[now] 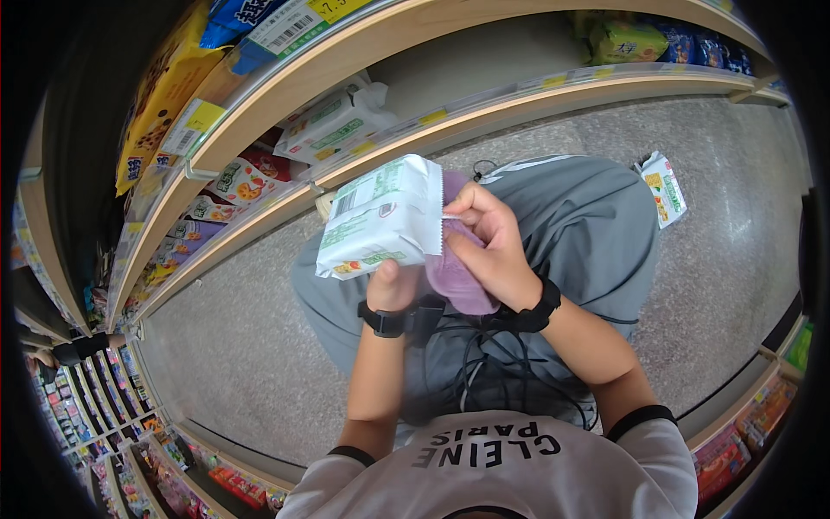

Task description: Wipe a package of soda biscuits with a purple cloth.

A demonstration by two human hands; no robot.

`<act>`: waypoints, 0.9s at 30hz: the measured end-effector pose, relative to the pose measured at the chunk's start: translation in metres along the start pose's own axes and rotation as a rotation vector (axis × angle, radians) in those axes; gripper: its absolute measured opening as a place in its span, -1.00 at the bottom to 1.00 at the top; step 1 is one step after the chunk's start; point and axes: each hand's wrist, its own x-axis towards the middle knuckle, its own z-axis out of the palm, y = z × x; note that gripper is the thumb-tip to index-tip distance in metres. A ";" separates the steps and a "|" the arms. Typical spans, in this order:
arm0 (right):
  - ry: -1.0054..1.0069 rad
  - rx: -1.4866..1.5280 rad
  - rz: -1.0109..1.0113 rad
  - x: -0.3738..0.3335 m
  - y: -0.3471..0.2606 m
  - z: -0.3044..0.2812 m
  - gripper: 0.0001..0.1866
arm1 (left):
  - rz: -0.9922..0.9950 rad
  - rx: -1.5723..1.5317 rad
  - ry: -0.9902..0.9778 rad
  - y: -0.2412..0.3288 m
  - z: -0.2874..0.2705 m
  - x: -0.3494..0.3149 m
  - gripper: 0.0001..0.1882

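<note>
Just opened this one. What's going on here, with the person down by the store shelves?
The person's left hand holds up a white packet with green print, thumb on its near side. The right hand holds a purple cloth against the packet's crimped end; whether the fingers also pinch that end is hard to tell. A similar white packet lies on the shelf ahead, and a smaller packet is on the floor to the right.
</note>
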 end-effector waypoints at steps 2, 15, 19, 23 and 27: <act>0.050 0.012 0.005 0.002 -0.001 -0.003 -0.84 | 0.051 0.067 -0.044 0.001 0.006 0.002 -0.13; 0.066 0.015 0.039 0.000 0.002 0.002 -0.84 | -0.011 -0.015 0.043 0.002 -0.001 -0.001 -0.08; 0.213 0.102 0.191 0.006 -0.001 -0.015 -0.86 | 0.015 0.066 -0.093 0.001 -0.004 -0.002 -0.08; 0.203 0.078 0.113 0.003 0.004 -0.003 -0.85 | 0.039 0.037 -0.048 0.003 0.004 0.000 -0.09; 0.039 -0.018 0.067 -0.004 0.007 0.006 -0.81 | -0.004 -0.016 0.060 0.004 0.002 0.001 -0.07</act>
